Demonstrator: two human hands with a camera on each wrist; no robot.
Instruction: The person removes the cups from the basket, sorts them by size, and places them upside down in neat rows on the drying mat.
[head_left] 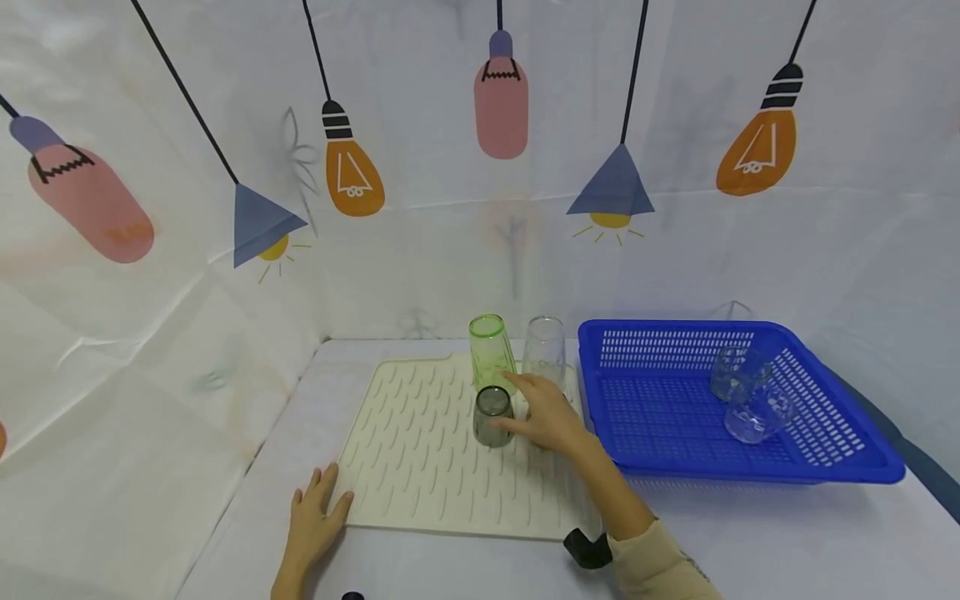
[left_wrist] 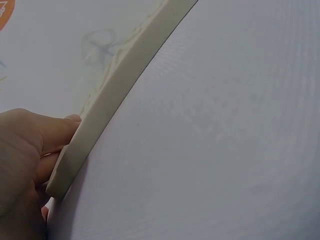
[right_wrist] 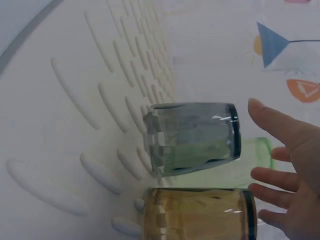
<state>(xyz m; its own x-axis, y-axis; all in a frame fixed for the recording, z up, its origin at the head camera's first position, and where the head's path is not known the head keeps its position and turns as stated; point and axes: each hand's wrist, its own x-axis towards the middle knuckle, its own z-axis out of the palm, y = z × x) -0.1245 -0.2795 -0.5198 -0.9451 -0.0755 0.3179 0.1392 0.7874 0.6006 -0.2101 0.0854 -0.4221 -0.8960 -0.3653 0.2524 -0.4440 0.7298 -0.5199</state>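
On the ribbed mat [head_left: 420, 450], toward its right half, stand the gray glass [right_wrist: 192, 134] and amber glass [right_wrist: 200, 215], side by side, with the green glass [head_left: 491, 354] and tall clear glass [head_left: 545, 350] behind. Right hand [head_left: 546, 412] is spread wide by the front pair, thumb next to the gray one, holding nothing; fingertip contact unclear. Left hand [head_left: 315, 517] touches the mat's near-left corner, fingers loose, no firm grasp.

Main risk, likely: closing fingers clip the amber or green glass, standing so near, and tip it. Smooth sides could also slip if pinched only near the top. A left-hand push might shift the mat and rock everything.

Edges: blue basket [head_left: 645, 408], clear glassware [head_left: 750, 417] inside, sits just beside the mat's right edge, limiting rightward moves. Wall [head_left: 420, 275] close behind. Most room: leftward over the mat, or up.
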